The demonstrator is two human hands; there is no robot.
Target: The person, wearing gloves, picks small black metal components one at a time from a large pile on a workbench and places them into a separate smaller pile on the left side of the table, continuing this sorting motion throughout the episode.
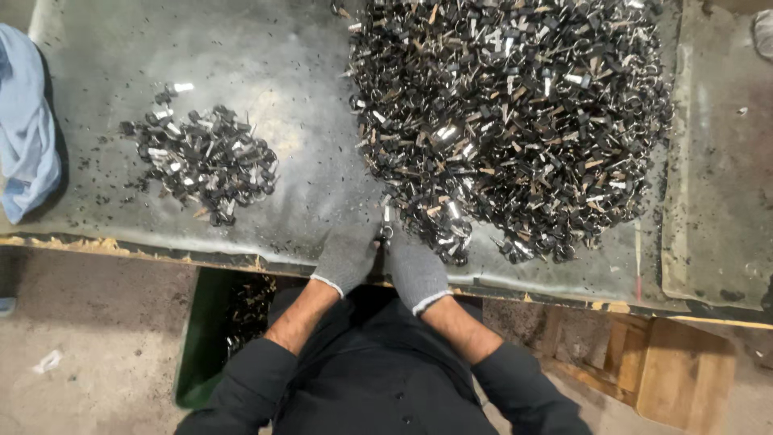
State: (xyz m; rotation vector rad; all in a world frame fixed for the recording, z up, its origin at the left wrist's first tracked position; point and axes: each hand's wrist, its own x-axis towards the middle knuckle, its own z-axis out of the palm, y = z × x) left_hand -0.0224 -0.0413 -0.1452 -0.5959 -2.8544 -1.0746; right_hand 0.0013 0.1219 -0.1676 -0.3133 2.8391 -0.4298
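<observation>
Two heaps of small metal parts lie on your worktop [290, 89], a worn, dull grey sheet scattered with dark crumbs and chipped along its near edge. The large heap [515, 113] fills the far right part and spills down toward the near edge; the small heap [205, 157] sits well apart from it, toward the left. A blue cloth [24, 121] hangs over the left edge. Below the near edge you have a green bin [201, 338] on the left, with more dark parts inside, and a wooden box [644, 362] on the right, both standing on a bare concrete floor [88, 322].

Your hands wear grey knit gloves and meet at the near edge, at the foot of the large heap. Your left hand [346, 254] and right hand [415, 270] are pressed close together, fingers curled in around one small metal piece [387, 231] that shows between the fingertips. Both hands touch it, and the grip is narrow. You cannot tell from this angle which hand bears the piece or how it is pinched.
</observation>
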